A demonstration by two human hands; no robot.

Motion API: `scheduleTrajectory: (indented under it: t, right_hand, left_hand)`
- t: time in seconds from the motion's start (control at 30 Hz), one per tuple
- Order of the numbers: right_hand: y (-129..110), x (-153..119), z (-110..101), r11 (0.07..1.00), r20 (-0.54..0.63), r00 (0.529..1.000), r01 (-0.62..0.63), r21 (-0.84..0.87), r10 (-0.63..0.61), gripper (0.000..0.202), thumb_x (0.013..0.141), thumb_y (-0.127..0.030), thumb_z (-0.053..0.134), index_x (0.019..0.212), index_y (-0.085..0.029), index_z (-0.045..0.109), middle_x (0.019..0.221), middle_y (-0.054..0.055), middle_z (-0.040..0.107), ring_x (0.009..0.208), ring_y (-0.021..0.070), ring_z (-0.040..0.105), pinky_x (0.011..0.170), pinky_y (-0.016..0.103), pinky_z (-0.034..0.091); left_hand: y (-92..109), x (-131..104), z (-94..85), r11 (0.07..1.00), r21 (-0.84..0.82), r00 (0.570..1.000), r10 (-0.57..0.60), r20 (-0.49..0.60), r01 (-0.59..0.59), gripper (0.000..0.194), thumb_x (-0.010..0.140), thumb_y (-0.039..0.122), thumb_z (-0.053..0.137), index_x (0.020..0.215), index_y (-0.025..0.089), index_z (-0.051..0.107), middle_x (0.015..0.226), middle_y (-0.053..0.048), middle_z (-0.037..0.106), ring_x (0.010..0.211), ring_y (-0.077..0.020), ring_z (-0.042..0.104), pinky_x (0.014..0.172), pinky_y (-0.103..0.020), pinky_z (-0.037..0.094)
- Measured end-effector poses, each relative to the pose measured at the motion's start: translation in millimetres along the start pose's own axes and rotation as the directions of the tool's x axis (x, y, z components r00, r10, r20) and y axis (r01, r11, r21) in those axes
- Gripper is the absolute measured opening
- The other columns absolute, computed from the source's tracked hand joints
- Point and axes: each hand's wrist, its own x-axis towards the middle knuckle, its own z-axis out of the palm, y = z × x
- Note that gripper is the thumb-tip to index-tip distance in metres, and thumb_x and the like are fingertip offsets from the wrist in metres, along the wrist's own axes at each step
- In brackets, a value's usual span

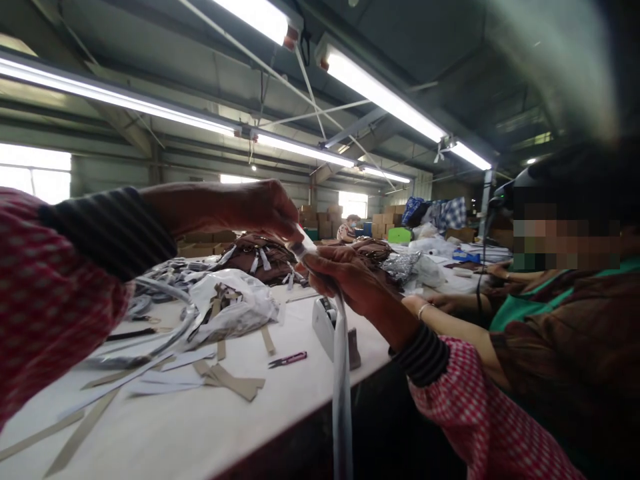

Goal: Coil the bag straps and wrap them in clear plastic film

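My left hand (273, 210) is closed in a pinch, its fingertips on the end of a small white strip (304, 245) with a touch of red at its upper edge. My right hand (345, 270) grips a long pale grey band (342, 393), which hangs down past the table edge and looks covered in clear plastic. The white strip meets the band's upper end between both hands; whether it is stuck there I cannot tell. Below the right hand stands a tape dispenser (325, 327). Thread snips (289, 360) with a dark pink handle lie on the table.
Beige and white strips (227, 377) are scattered over the white table (200, 440). A plastic bag (235, 303) with beige pieces, bundled grey bands (167, 277) and a brown fabric heap (263, 257) lie beyond. A co-worker (545, 333) works close on the right.
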Motion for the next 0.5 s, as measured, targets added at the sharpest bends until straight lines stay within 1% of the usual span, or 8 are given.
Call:
scheduleTrajectory:
  t: [0.07,0.13,0.17,0.23,0.3,0.37,0.43,0.5]
  right_hand:
    - [-1.3,0.2,-0.9,1.0,-0.019,1.0,0.007,-0.006,-0.007,0.035,0.087,-0.048,0.076,0.077,-0.015,0.068,0.051,-0.009,0.044,0.045,0.0059,0.031,0.045,0.024,0.019]
    - [-2.4,0.9,-2.0,1.0,-0.041,0.999,0.006,-0.012,-0.007,0.037,0.084,-0.05,0.078,0.074,-0.016,0.067,0.05,-0.01,0.039,0.044,0.0056,0.027,0.044,0.024,0.017]
    - [-2.8,1.5,-2.4,1.0,-0.044,0.999,0.002,-0.02,-0.003,0.039,0.082,-0.051,0.079,0.072,-0.016,0.066,0.049,-0.01,0.039,0.043,0.0053,0.026,0.044,0.024,0.016]
    - [-2.9,2.4,-2.4,0.999,-0.044,0.999,-0.007,-0.048,0.005,0.042,0.081,-0.054,0.079,0.069,-0.017,0.063,0.047,-0.01,0.042,0.042,0.0049,0.026,0.043,0.024,0.017]
    - [-2.2,2.0,-2.1,0.997,-0.04,0.999,-0.009,-0.07,0.006,0.042,0.082,-0.054,0.078,0.07,-0.016,0.064,0.047,-0.008,0.047,0.041,0.0047,0.029,0.042,0.023,0.018]
    - [-0.4,-0.9,-2.8,0.998,-0.021,1.0,-0.017,-0.054,0.015,0.039,0.085,-0.051,0.077,0.074,-0.016,0.065,0.049,-0.007,0.053,0.04,0.0052,0.035,0.041,0.021,0.022]
    - [3.1,-7.4,-6.3,0.999,0.032,0.998,-0.049,0.004,0.049,0.034,0.087,-0.048,0.076,0.079,-0.017,0.064,0.054,-0.006,0.059,0.041,0.0065,0.043,0.041,0.02,0.03]
    - [9.6,-18.2,-13.3,0.992,0.107,0.988,-0.115,0.059,0.109,0.032,0.087,-0.046,0.076,0.083,-0.017,0.064,0.061,-0.004,0.065,0.047,0.009,0.055,0.047,0.021,0.041]
  left_hand:
    - [-1.9,0.5,-0.1,0.996,0.021,0.99,-0.089,0.114,0.087,0.021,0.085,0.029,0.069,0.083,0.01,0.077,0.055,0.007,0.048,0.052,-0.0075,0.033,0.05,-0.022,0.023]
    - [-1.9,0.6,0.5,0.994,0.069,0.986,-0.098,0.136,0.089,0.029,0.086,0.035,0.069,0.099,0.012,0.08,0.065,0.004,0.06,0.057,-0.0088,0.04,0.054,-0.022,0.027]
    - [-1.4,0.8,1.8,0.992,0.098,0.986,-0.09,0.137,0.077,0.029,0.085,0.036,0.07,0.1,0.014,0.081,0.07,0.003,0.064,0.06,-0.0097,0.044,0.056,-0.022,0.03]
    - [-0.9,2.2,6.3,0.991,0.115,0.988,-0.082,0.129,0.068,0.024,0.08,0.034,0.074,0.089,0.014,0.083,0.07,0.002,0.067,0.062,-0.0116,0.049,0.058,-0.023,0.033]
    - [-1.7,4.4,12.2,0.996,0.071,0.99,-0.067,0.125,0.058,0.018,0.074,0.031,0.077,0.08,0.015,0.083,0.066,0.003,0.067,0.063,-0.013,0.053,0.059,-0.023,0.036]
    - [-4.4,5.6,16.0,0.999,0.003,0.992,-0.041,0.12,0.041,0.017,0.071,0.031,0.079,0.077,0.016,0.082,0.062,0.004,0.065,0.061,-0.0129,0.054,0.058,-0.023,0.037]
    - [-10.2,3.3,13.2,0.999,-0.037,0.994,-0.033,0.107,0.038,0.02,0.072,0.031,0.078,0.08,0.013,0.082,0.063,0.003,0.067,0.063,-0.0129,0.055,0.061,-0.024,0.039]
    - [-20.6,-4.4,0.9,0.997,-0.018,0.996,-0.068,0.059,0.069,0.025,0.075,0.031,0.076,0.084,0.008,0.081,0.066,0.0,0.071,0.067,-0.0136,0.058,0.065,-0.025,0.041]
